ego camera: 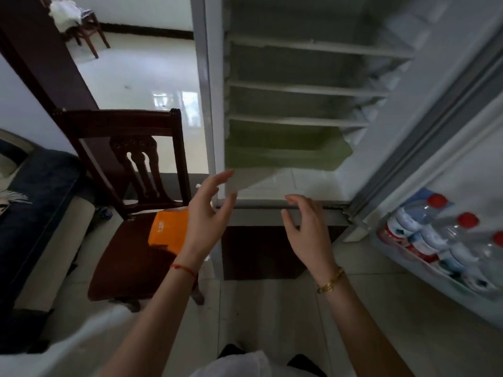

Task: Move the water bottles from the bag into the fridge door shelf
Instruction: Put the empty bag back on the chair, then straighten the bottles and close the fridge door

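Three water bottles (435,235) with red caps lie side by side in the fridge door shelf (424,278) at the right. An orange bag (168,229) rests on the seat of a dark wooden chair (130,251) at the left, partly hidden behind my left hand. My left hand (209,213) hovers open above the bag's right edge, fingers spread, holding nothing. My right hand (307,227) is open too, in mid air in front of the fridge's lower edge, well left of the bottles.
The open fridge (294,85) shows bare shelves and a green drawer (285,151). Its door (449,148) swings out to the right. A dark sofa (35,202) lies at the far left. A second chair (81,25) stands far back on the tiled floor.
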### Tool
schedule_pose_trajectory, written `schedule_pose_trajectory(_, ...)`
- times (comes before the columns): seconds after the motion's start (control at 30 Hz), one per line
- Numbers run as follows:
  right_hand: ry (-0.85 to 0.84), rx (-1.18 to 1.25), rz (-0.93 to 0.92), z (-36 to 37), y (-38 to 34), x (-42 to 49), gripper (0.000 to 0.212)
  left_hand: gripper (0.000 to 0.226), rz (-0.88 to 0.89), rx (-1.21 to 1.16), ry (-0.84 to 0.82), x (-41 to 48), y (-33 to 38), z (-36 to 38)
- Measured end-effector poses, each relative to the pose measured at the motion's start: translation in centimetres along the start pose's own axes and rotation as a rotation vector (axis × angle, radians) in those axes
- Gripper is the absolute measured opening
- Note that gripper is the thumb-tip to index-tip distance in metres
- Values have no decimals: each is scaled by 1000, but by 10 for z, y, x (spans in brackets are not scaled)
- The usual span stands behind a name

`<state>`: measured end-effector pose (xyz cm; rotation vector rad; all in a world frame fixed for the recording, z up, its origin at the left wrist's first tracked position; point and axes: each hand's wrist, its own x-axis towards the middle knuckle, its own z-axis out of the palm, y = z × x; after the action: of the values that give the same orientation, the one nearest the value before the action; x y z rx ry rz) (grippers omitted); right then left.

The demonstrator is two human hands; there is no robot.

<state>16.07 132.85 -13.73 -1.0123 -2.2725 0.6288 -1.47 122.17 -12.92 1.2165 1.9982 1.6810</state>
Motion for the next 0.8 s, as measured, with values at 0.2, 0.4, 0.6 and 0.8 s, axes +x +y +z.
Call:
schedule_pose_trajectory(0.2,165,-5,59,-52,24,-34,27,40,95,-36,-135,-22,45,44)
schedule_pose_trajectory(0.4,306,24,117,-111,56,-73,29,39,169,-79,-233,-47,87,96)
schedule_pose_trajectory(0.6,483,15,111,-175,98,-111,24,38,241,-147,-289,-74,134,160)
schedule_pose_trajectory(0.8,605,-34,154,-245,156,-150,28,38,310,-195,-328,-107,183,236)
